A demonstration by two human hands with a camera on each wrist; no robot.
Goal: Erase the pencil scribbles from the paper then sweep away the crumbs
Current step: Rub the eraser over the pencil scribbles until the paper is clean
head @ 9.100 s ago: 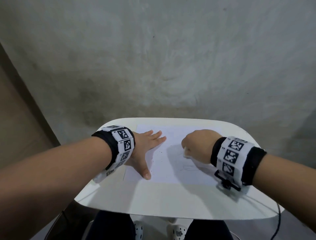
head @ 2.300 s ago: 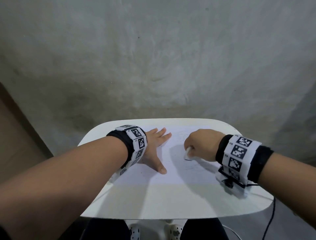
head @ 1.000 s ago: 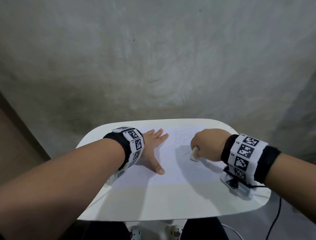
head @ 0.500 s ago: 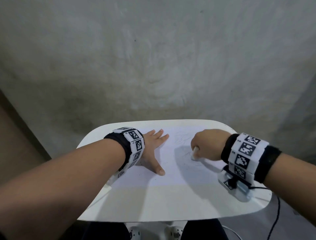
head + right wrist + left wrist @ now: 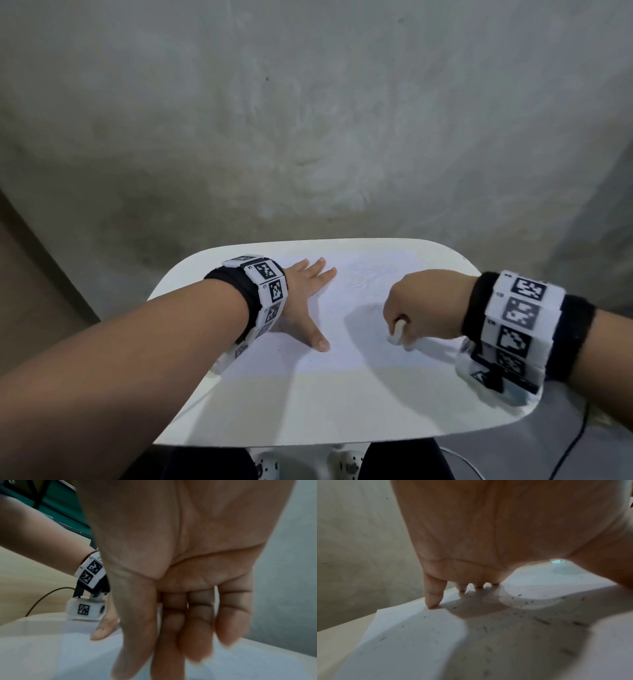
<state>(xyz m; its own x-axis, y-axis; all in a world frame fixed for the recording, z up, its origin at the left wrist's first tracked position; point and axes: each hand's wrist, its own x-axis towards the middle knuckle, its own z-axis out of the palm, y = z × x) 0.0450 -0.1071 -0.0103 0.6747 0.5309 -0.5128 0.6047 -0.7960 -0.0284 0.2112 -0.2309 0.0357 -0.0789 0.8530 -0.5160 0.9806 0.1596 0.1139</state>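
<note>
A white sheet of paper [image 5: 346, 318] lies on the small white table [image 5: 308, 411]. Faint pencil scribbles [image 5: 363, 278] show near its far edge. My left hand [image 5: 308, 301] lies flat with fingers spread on the sheet's left part. In the left wrist view its fingertips [image 5: 434, 604] press the paper [image 5: 406, 632], which is strewn with dark eraser crumbs [image 5: 541, 620]. My right hand [image 5: 399, 329] is curled round a white eraser [image 5: 396, 335] whose end touches the sheet's right half. In the right wrist view the fingers [image 5: 193, 635] hide the eraser.
A grey concrete wall [image 5: 308, 120] stands right behind the table. The table's near edge [image 5: 342, 442] is close to my legs. A black cable [image 5: 579, 445] hangs off the right side. My left thumb [image 5: 102, 630] shows in the right wrist view.
My right hand has drawn the eraser a short way toward me across the paper. The left hand has stayed flat in the same place.
</note>
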